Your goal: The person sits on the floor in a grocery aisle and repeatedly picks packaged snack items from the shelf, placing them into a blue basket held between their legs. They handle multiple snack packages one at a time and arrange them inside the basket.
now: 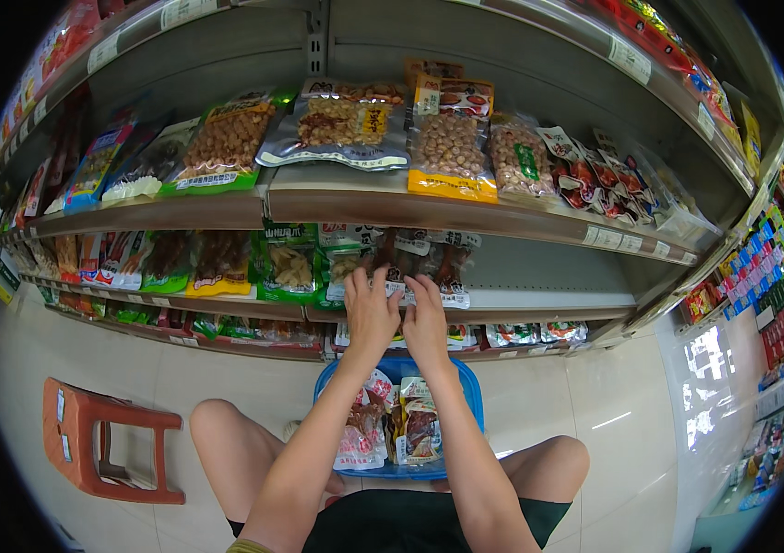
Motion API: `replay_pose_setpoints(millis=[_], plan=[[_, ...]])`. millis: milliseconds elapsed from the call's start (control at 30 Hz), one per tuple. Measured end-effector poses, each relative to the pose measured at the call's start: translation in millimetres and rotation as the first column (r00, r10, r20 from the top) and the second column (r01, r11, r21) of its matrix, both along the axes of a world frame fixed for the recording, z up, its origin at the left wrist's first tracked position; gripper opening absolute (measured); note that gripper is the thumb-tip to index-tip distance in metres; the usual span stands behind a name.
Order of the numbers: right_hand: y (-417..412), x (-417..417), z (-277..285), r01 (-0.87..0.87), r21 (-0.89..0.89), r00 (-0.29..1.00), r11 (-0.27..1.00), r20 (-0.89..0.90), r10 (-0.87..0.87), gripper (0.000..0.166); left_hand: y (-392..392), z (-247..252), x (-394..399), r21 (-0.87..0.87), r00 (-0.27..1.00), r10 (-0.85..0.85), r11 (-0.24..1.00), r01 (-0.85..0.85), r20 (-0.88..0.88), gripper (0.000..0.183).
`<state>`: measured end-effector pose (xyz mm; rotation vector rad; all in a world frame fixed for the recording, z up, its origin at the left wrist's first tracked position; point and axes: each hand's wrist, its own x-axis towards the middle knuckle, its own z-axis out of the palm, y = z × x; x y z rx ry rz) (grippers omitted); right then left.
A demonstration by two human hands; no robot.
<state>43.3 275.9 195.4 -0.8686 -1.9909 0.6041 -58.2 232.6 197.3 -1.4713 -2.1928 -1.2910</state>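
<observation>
Both hands reach to the middle shelf, side by side. My left hand (369, 307) lies with its fingers over a small clear-and-white snack packet (347, 266). My right hand (426, 314) has its fingertips at the lower front of packets of dark meat (452, 266); whether either hand grips a packet cannot be told. Left of them stands a green packet of chicken feet (289, 266). Below my forearms a blue plastic basket (476, 401) stands between the knees, holding a white-and-pink packet of meat (362, 432) and a packet with dark meat (421, 428).
On the shelf above lie bags of nuts (452, 145) and a silver nut bag (343, 124); its front edge (433, 216) overhangs the hands. Below runs a low shelf of packets (513, 334). A reddish-brown plastic stool (77, 439) is at the left on the tiled floor.
</observation>
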Motion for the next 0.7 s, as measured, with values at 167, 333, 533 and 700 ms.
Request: replay_pose_setpoints(millis=[167,333,533,700], plan=[[7.8,-25.7,-6.3,0.067,-0.081,0.983,0.994,0.176,-0.052,0.044,20.5,-25.5,-21.6,-0.155,0.996,0.043,0.987,-0.030,0.082,0.063],[10.9,-31.0,-19.4,0.047,-0.118,0.977,0.992,0.214,-0.021,0.047,23.2,-33.0,-26.3,-0.186,0.995,0.088,0.979,-0.077,0.052,0.060],[7.0,-27.0,-23.4,0.013,-0.153,0.994,0.988,0.113,0.004,0.047,22.4,-27.6,-21.6,-0.127,0.992,0.055,0.991,-0.041,0.114,0.054],[0.0,-24.0,-13.3,-0.043,-0.173,0.999,0.984,-0.016,0.041,0.044,17.5,-22.1,-17.2,-0.080,0.981,-0.019,0.996,0.035,0.192,0.048]])
